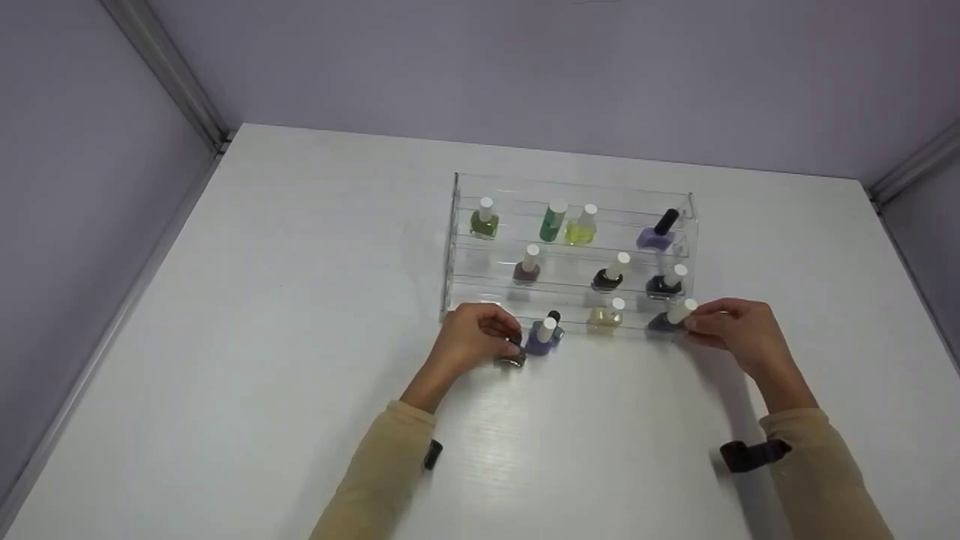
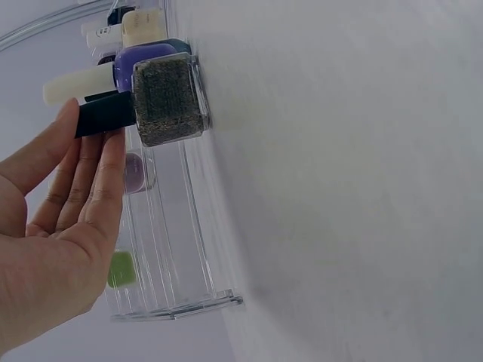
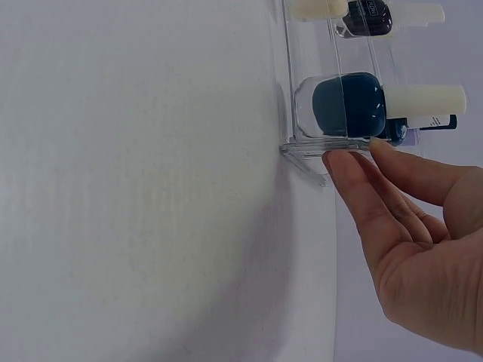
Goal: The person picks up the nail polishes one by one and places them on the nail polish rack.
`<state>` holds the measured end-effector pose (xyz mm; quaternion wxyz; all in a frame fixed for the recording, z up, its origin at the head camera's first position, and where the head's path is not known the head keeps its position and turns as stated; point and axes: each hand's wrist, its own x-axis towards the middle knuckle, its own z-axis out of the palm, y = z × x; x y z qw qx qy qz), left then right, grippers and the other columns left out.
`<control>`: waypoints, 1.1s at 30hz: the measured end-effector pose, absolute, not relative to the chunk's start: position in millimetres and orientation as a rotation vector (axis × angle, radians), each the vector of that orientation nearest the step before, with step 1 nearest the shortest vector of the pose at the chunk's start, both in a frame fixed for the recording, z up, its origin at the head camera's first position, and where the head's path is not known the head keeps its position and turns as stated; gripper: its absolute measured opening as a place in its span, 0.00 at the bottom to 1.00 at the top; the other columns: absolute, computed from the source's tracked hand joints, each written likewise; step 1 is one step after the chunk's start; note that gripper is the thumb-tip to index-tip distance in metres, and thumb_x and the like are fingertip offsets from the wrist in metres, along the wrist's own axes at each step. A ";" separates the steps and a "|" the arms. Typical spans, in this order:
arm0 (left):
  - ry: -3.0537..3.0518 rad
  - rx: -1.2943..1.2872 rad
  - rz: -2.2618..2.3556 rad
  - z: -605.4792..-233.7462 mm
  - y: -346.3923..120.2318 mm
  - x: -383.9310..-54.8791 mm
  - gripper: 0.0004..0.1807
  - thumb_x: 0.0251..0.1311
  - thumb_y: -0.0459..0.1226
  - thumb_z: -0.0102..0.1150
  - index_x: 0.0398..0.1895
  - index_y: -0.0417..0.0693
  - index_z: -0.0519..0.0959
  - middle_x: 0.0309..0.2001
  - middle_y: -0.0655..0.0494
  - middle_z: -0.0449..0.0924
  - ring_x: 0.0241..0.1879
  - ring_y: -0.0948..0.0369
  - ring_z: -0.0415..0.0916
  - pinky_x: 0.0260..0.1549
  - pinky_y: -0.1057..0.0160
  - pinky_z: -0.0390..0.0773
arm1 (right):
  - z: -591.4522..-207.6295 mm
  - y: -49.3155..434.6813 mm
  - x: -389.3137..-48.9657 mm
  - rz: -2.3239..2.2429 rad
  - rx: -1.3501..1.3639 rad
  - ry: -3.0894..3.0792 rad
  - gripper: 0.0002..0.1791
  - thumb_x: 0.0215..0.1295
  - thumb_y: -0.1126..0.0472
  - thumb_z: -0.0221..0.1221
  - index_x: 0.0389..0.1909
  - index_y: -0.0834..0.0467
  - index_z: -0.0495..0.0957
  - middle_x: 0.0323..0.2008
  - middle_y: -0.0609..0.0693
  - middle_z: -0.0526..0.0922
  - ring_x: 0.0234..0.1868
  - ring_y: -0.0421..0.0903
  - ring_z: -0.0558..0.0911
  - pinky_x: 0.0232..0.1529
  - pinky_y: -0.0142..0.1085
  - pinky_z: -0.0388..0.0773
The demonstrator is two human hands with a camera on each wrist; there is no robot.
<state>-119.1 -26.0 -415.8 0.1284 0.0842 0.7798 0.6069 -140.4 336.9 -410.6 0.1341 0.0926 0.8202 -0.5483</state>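
Note:
My left hand pinches the black cap of a dark, glittery nail polish bottle between thumb and fingers, at the front of a clear stepped acrylic rack. Beside that bottle stands a purple nail polish with a white cap; a black-capped bottle shows partly behind it. My right hand grips the rack's right end panel with thumb and fingertips. Right by these fingertips, a dark teal nail polish with a white cap sits on the lowest step.
Higher steps hold several bottles, among them an olive green one, a green one and a lilac one with a black cap. A cream bottle stands low on the rack. The white table meets pale walls behind.

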 end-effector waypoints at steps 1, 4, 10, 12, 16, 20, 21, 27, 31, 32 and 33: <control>2.267 0.243 1.767 -416.0 -26.0 -119.0 0.11 0.40 0.22 0.66 0.31 0.35 0.80 0.31 0.49 0.81 0.32 0.59 0.79 0.35 0.66 0.77 | -410.6 336.6 -140.4 -1.599 0.265 2.373 0.19 0.59 0.65 0.60 0.45 0.75 0.70 0.33 0.47 0.81 0.35 0.43 0.83 0.39 0.35 0.78; 2.267 0.236 1.773 -416.1 -26.4 -119.0 0.11 0.40 0.23 0.67 0.31 0.35 0.81 0.31 0.49 0.81 0.32 0.59 0.79 0.34 0.66 0.77 | -410.4 336.3 -140.0 -1.593 0.263 2.375 0.20 0.59 0.64 0.60 0.46 0.75 0.70 0.33 0.48 0.81 0.35 0.43 0.83 0.40 0.35 0.78; 2.275 0.219 1.771 -416.0 -27.0 -118.5 0.11 0.40 0.23 0.68 0.30 0.36 0.81 0.30 0.49 0.82 0.32 0.59 0.79 0.34 0.66 0.77 | -409.9 337.4 -140.1 -1.548 0.272 2.390 0.22 0.59 0.62 0.60 0.47 0.74 0.70 0.35 0.49 0.81 0.36 0.43 0.83 0.40 0.35 0.78; 2.284 0.215 1.767 -415.9 -27.4 -118.3 0.11 0.39 0.23 0.68 0.30 0.36 0.81 0.30 0.49 0.82 0.31 0.59 0.79 0.34 0.66 0.77 | -410.2 337.7 -140.4 -1.548 0.270 2.389 0.22 0.59 0.62 0.60 0.48 0.74 0.70 0.35 0.49 0.80 0.37 0.44 0.83 0.40 0.35 0.78; 2.301 0.196 1.766 -415.7 -29.0 -118.4 0.11 0.39 0.22 0.68 0.30 0.36 0.81 0.30 0.49 0.82 0.31 0.60 0.79 0.34 0.66 0.77 | -410.6 337.9 -140.6 -1.537 0.270 2.393 0.22 0.59 0.62 0.60 0.48 0.74 0.70 0.36 0.49 0.80 0.37 0.44 0.83 0.40 0.35 0.78; 2.323 0.157 1.758 -413.9 -31.4 -118.5 0.11 0.39 0.23 0.67 0.30 0.37 0.81 0.30 0.50 0.82 0.31 0.60 0.79 0.35 0.66 0.77 | -410.3 337.7 -140.6 -1.520 0.280 2.395 0.22 0.60 0.62 0.60 0.48 0.74 0.70 0.37 0.51 0.80 0.37 0.43 0.83 0.40 0.35 0.78; 2.328 0.146 1.755 -412.9 -32.2 -118.5 0.11 0.39 0.23 0.67 0.30 0.37 0.81 0.30 0.50 0.82 0.31 0.60 0.79 0.35 0.66 0.77 | -410.1 337.6 -140.6 -1.517 0.281 2.396 0.22 0.60 0.62 0.59 0.48 0.74 0.70 0.37 0.51 0.80 0.37 0.43 0.83 0.40 0.35 0.78; 2.344 0.098 1.751 -407.9 -36.7 -119.3 0.11 0.39 0.24 0.68 0.30 0.38 0.81 0.31 0.51 0.82 0.33 0.60 0.79 0.37 0.65 0.76 | -409.1 337.0 -140.1 -1.502 0.275 2.407 0.22 0.60 0.62 0.59 0.48 0.74 0.70 0.38 0.53 0.79 0.37 0.42 0.83 0.40 0.34 0.78; 2.349 0.101 1.768 -406.3 -39.4 -119.6 0.11 0.40 0.24 0.68 0.30 0.38 0.81 0.31 0.51 0.82 0.33 0.59 0.79 0.36 0.65 0.77 | -409.9 336.9 -139.7 -1.534 0.253 2.404 0.21 0.60 0.62 0.59 0.47 0.75 0.70 0.36 0.50 0.80 0.36 0.42 0.83 0.40 0.34 0.78; 2.349 0.102 1.773 -405.5 -40.0 -119.6 0.10 0.40 0.24 0.68 0.30 0.38 0.81 0.31 0.51 0.82 0.33 0.59 0.79 0.36 0.65 0.77 | -410.3 336.9 -139.7 -1.547 0.243 2.404 0.21 0.60 0.63 0.59 0.46 0.75 0.70 0.35 0.50 0.80 0.36 0.42 0.83 0.40 0.34 0.78; 2.352 0.105 1.775 -404.7 -40.7 -119.7 0.10 0.40 0.24 0.68 0.30 0.38 0.81 0.31 0.50 0.82 0.33 0.59 0.79 0.35 0.65 0.77 | -410.7 336.8 -139.7 -1.562 0.233 2.402 0.21 0.60 0.63 0.59 0.46 0.76 0.70 0.34 0.49 0.80 0.36 0.43 0.83 0.39 0.35 0.78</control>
